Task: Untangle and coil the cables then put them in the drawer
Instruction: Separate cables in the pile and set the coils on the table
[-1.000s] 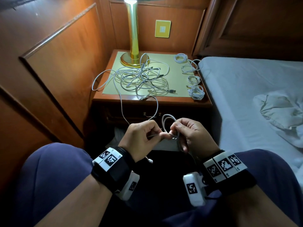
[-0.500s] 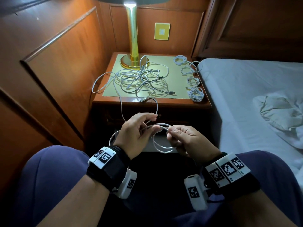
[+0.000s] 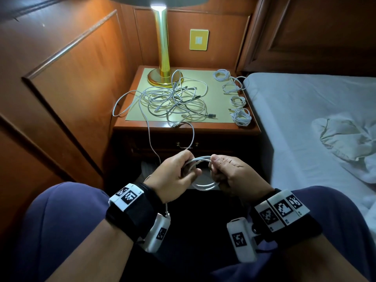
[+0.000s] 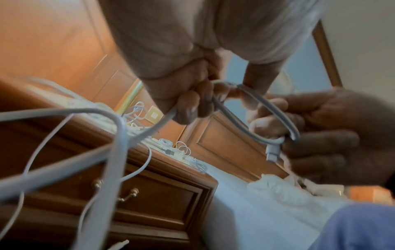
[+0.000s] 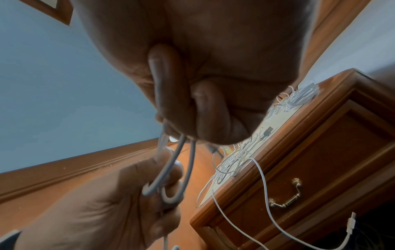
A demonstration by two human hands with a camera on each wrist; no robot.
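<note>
A thin, smooth white charging cable [image 3: 200, 171], round in section, is wound into a small loop held between both hands in front of the polished reddish-wood nightstand [image 3: 183, 130]. The left hand [image 3: 173, 176] curls its fingers round the loop's left side; the right hand [image 3: 232, 176] pinches the right side between thumb and curled fingers. From the left hand the cable's slack rises over the nightstand's front edge into a loose tangle of white and grey cables [image 3: 173, 101] on its pale top. Four neat white coils [image 3: 237, 98] lie along the nightstand's right edge, beside the grey-sheeted bed [image 3: 305, 119]. A brass lamp [image 3: 162, 58] stands at the nightstand's back. The drawer's brass handle [image 3: 187, 145] sits below the front edge, drawer closed.
</note>
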